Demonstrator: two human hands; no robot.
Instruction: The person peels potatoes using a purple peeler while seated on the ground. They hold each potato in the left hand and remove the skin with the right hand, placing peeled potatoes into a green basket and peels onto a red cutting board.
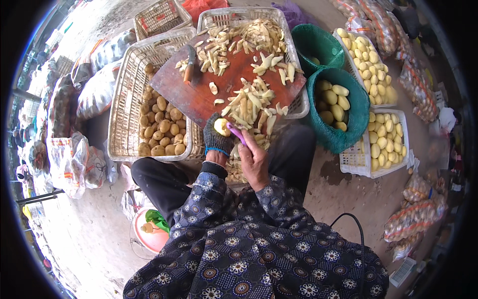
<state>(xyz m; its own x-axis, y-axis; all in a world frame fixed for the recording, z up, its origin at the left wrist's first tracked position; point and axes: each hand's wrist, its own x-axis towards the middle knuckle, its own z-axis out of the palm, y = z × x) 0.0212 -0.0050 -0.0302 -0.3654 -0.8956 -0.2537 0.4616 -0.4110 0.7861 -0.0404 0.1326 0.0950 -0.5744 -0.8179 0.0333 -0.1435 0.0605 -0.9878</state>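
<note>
My left hand (217,140), in a dark knitted glove with a blue cuff edge, grips a partly peeled potato (222,127). In my bare right hand (254,159) is a purple-handled peeler (236,133), its head up against the potato. Both hands are over my lap, at the near edge of a reddish-brown board (224,89). Long potato peelings (250,101) lie heaped on the board just beyond my hands. Farther up the board rests a knife (189,65) with a wooden handle. The peeler's blade is too small to make out.
Left of the board, a white plastic crate (125,112) holds unpeeled potatoes (160,127). To the right, green mesh-lined containers (338,138) stand beside crates of peeled potatoes (386,138). Another crate (239,15) sits under the board. Filled sacks (414,220) lie around; a pink stool (149,233) is at lower left.
</note>
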